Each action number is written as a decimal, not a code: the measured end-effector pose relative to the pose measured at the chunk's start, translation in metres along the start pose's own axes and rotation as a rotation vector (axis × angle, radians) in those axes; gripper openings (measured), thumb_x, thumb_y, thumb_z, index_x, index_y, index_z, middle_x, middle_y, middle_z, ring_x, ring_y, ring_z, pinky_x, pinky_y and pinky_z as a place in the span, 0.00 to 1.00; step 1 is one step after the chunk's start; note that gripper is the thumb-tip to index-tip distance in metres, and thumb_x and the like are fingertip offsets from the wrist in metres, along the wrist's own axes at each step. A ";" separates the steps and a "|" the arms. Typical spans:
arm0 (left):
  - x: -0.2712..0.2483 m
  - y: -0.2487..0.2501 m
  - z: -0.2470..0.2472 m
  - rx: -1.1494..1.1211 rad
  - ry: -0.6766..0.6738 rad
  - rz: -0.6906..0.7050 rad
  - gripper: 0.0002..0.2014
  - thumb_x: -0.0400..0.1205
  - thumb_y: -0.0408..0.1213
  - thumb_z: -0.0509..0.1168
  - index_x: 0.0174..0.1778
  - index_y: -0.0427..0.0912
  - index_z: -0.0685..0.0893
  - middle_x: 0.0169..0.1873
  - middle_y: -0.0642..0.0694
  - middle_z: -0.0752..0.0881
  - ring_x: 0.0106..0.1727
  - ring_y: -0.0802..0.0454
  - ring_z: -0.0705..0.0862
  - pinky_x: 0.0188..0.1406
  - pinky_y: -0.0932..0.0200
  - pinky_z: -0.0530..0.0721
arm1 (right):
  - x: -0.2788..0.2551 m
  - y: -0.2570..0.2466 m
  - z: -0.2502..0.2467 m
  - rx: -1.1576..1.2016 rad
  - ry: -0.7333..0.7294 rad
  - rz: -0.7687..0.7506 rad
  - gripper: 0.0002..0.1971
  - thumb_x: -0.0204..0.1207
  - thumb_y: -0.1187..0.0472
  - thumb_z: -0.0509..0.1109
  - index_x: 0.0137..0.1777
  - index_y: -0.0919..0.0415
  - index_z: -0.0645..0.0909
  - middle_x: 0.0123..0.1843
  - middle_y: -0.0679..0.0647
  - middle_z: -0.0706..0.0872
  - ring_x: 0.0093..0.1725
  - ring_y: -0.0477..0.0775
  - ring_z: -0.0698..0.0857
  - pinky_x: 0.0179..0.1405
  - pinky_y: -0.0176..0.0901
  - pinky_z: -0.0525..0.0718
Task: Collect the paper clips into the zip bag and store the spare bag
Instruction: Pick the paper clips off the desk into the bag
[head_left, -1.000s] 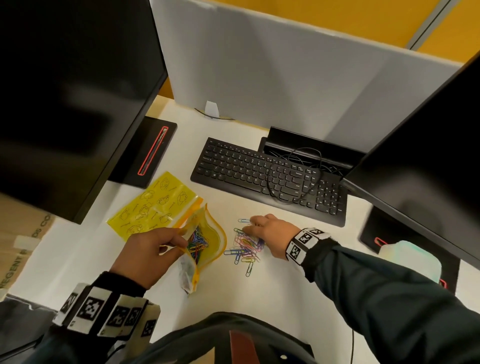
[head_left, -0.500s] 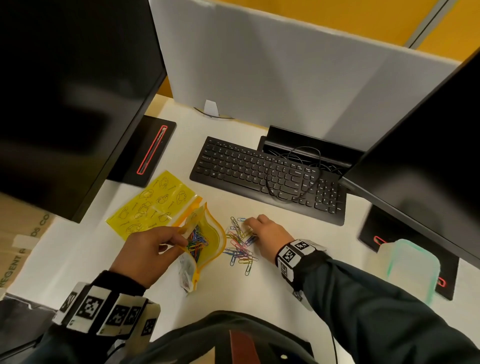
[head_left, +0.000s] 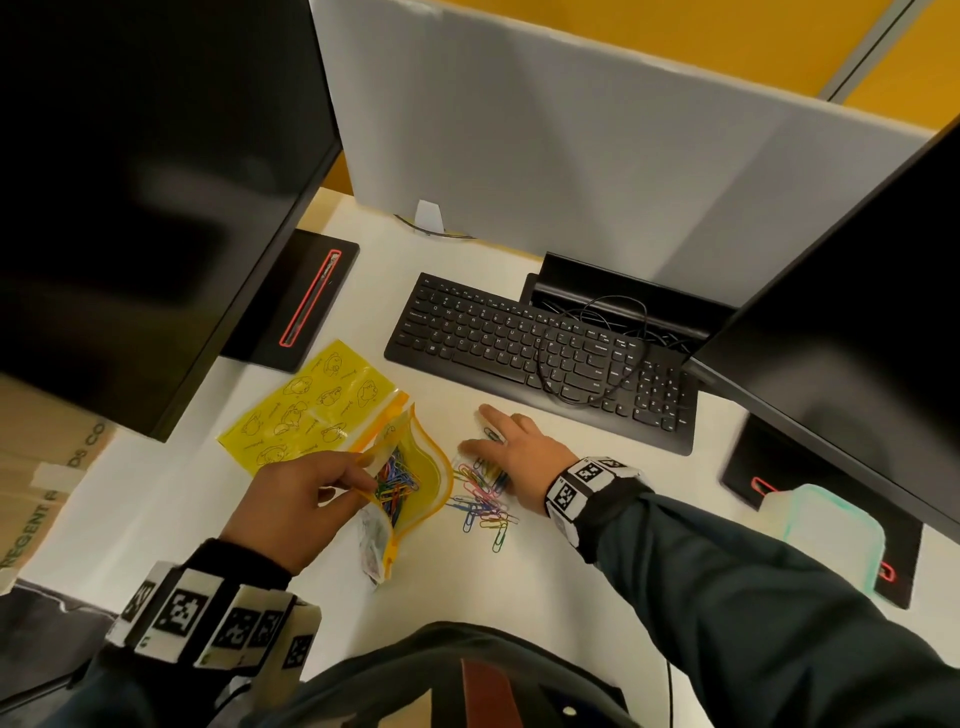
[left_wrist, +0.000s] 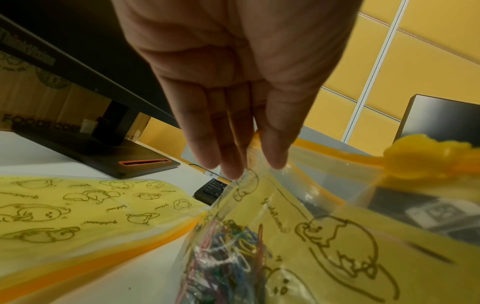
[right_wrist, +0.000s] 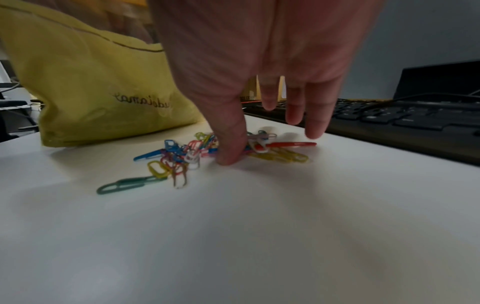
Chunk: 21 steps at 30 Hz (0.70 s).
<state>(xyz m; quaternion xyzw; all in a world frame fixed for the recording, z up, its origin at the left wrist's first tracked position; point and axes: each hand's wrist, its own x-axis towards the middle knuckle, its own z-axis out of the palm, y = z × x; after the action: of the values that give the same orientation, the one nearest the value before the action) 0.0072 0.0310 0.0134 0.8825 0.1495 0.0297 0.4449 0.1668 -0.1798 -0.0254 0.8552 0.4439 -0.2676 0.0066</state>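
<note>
Your left hand (head_left: 291, 501) pinches the rim of the open bag (head_left: 415, 483), clips already inside. Your right hand (head_left: 519, 457), fingers spread and holding nothing, presses its thumb on the clip pile (head_left: 483, 499) at the bag's 3 o'clock. Spare bag (head_left: 311, 405) lies flat at 10 o'clock.

Yellow zip bag (head_left: 415, 470) with cartoon print, standing on the desk, mouth open, many coloured paper clips inside. Loose paper clips (head_left: 483, 499) in mixed colours, heaped flat just right of it. Spare bag (head_left: 311, 405), same yellow print, flat and empty, just beyond the first bag.
</note>
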 end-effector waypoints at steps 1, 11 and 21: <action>0.000 0.000 0.000 0.003 -0.006 0.000 0.17 0.69 0.28 0.73 0.39 0.60 0.84 0.41 0.71 0.84 0.47 0.80 0.79 0.43 0.83 0.75 | 0.002 0.001 0.000 0.003 -0.026 -0.007 0.33 0.74 0.69 0.66 0.77 0.45 0.63 0.83 0.57 0.54 0.76 0.64 0.62 0.64 0.59 0.78; 0.001 0.001 -0.001 0.004 -0.020 -0.007 0.18 0.69 0.28 0.73 0.38 0.61 0.84 0.40 0.72 0.84 0.48 0.79 0.79 0.43 0.83 0.75 | 0.006 -0.004 0.013 -0.019 0.016 -0.071 0.16 0.82 0.61 0.60 0.68 0.63 0.76 0.66 0.64 0.78 0.63 0.66 0.77 0.59 0.56 0.81; 0.000 0.004 0.002 -0.030 -0.036 0.045 0.18 0.69 0.28 0.74 0.37 0.61 0.85 0.39 0.89 0.78 0.50 0.76 0.80 0.47 0.76 0.80 | 0.001 -0.012 0.014 0.005 0.055 0.064 0.14 0.81 0.61 0.60 0.63 0.67 0.75 0.59 0.65 0.81 0.59 0.66 0.80 0.55 0.53 0.80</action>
<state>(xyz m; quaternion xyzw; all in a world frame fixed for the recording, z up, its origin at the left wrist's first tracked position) 0.0088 0.0274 0.0157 0.8793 0.1212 0.0261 0.4598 0.1514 -0.1750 -0.0353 0.8759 0.4157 -0.2449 0.0009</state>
